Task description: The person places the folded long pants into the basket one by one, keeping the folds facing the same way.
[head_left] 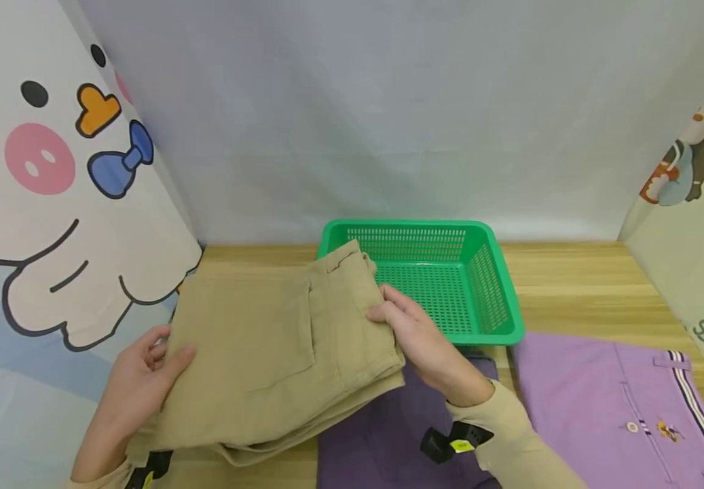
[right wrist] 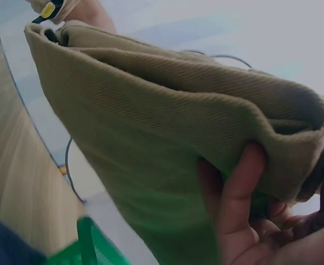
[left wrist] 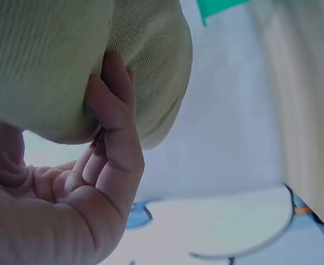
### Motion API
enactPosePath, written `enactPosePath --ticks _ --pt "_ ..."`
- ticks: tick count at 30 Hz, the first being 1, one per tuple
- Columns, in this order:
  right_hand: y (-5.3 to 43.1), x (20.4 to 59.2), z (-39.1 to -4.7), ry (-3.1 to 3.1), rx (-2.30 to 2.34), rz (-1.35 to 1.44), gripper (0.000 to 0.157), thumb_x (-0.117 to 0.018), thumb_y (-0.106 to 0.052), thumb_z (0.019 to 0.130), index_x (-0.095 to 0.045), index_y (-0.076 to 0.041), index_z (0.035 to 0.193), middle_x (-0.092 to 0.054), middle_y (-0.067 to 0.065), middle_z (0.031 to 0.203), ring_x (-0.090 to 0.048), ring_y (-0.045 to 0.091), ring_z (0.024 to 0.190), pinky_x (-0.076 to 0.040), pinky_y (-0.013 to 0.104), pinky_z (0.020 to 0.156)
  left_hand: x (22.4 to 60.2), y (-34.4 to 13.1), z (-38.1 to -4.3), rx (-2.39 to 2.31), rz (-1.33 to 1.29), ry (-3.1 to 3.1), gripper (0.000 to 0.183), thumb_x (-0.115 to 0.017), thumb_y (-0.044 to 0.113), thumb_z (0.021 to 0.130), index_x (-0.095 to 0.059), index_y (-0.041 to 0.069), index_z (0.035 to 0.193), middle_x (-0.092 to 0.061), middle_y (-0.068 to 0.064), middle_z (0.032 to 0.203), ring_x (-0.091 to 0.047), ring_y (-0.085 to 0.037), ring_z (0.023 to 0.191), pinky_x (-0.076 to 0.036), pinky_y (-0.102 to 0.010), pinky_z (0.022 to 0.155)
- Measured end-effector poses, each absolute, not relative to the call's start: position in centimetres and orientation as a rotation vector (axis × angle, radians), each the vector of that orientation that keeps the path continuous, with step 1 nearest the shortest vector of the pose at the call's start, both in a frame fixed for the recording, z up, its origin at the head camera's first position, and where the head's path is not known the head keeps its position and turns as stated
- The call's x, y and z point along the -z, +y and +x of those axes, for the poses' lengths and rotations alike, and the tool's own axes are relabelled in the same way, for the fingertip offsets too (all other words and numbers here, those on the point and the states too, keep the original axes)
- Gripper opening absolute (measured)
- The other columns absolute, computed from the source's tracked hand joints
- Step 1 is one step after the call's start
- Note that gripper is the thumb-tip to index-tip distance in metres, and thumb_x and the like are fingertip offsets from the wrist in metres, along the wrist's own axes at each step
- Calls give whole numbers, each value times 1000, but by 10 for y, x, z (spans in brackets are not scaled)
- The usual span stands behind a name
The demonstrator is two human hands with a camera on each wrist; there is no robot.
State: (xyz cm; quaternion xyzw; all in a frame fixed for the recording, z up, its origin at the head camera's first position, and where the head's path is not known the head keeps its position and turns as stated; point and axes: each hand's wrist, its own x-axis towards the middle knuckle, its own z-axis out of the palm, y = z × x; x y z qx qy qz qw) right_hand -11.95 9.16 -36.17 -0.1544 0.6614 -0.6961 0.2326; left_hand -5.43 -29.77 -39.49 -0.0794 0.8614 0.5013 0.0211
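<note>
Between both hands hangs a thick folded pair of khaki trousers [head_left: 248, 346], tilted, with a pocket outline on the upper face. The left hand [head_left: 138, 384] holds its left edge, thumb on top and fingers underneath. At the right edge, the right hand [head_left: 421, 339] pinches the layers, thumb above. In the left wrist view, fingers of the left hand [left wrist: 106, 160] curl around the rounded cloth edge [left wrist: 46, 61]. Stacked layers of the khaki cloth [right wrist: 150, 116] show in the right wrist view, with the right hand's fingers [right wrist: 242, 193] against them.
Behind the trousers stands a green plastic basket [head_left: 513, 319], its left front corner covered by them. Dark purple folded clothing [head_left: 358, 435] lies below on the wooden table [head_left: 578, 285]. Lilac trousers [head_left: 578, 394] with a striped waistband lie at right. Printed cloth walls [head_left: 358, 122] enclose the table.
</note>
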Motion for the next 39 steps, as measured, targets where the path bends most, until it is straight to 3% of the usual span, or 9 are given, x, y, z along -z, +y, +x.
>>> enactPosePath --ticks 3,6,9,17,23,26,30,37,39 --pt "109 360 -126 1853 1913 -382 39 -41 -17 107 -49 0 141 -68 3 111 -72 15 92 -60 31 85 383 -288 -63 -1549 -139 2675 60 -64 24 109 -42 -4 158 -78 -13 125 -74 1 88 -63 -28 71" --pt "127 357 -130 1901 1901 -318 41 -42 -17 106 -48 -1 144 -68 3 111 -71 15 93 -59 32 85 371 -278 -75 -1544 -33 2650 67 -63 21 109 -33 -7 162 -63 -32 143 -69 8 98 -60 -20 79" --pt "146 356 -133 1957 1887 -274 49 -42 -19 106 -44 -4 152 -66 3 115 -69 15 99 -58 32 87 359 -265 -88 -1554 34 2617 68 -62 19 110 -30 -7 164 -59 -33 148 -67 10 103 -58 -17 84" --pt "193 361 -145 2087 1874 -202 53 -39 -23 110 -36 -7 160 -61 -3 120 -63 12 106 -56 28 90 343 -225 -122 -1634 112 2512 61 -61 15 109 -37 1 164 -62 -29 147 -72 -4 105 -59 -21 85" --pt "214 363 -156 2136 1851 -137 31 -39 -26 110 -51 -16 138 -60 -3 114 -63 13 100 -57 30 86 348 -204 -145 -1697 137 2449 59 -60 11 108 -39 1 163 -62 -26 148 -73 -18 112 -58 -20 88" --pt "223 363 -160 2166 1838 -116 29 -39 -26 111 -51 -16 135 -60 -3 113 -63 12 100 -57 29 86 349 -196 -156 -1715 146 2423 60 -59 11 109 -37 1 164 -60 -24 151 -70 -29 123 -56 -20 92" --pt "232 364 -167 2199 1814 -121 35 -37 -28 112 -46 -14 143 -57 -4 119 -60 9 106 -54 25 90 353 -187 -172 -1736 158 2408 62 -57 10 109 -33 1 166 -58 -23 155 -63 -38 135 -55 -27 101" --pt "242 368 -180 2267 1877 -72 13 -40 -24 111 -52 -18 112 -63 -9 98 -65 9 88 -57 27 77 367 -169 -202 -1818 194 2353 62 -56 9 109 -33 2 166 -55 -24 157 -59 -40 141 -52 -49 113" --pt "244 370 -182 2277 1893 -55 12 -40 -23 111 -52 -18 110 -63 -10 96 -65 8 85 -57 27 76 372 -166 -208 -1819 197 2344 61 -55 8 109 -32 2 166 -54 -25 158 -57 -41 141 -51 -53 115"
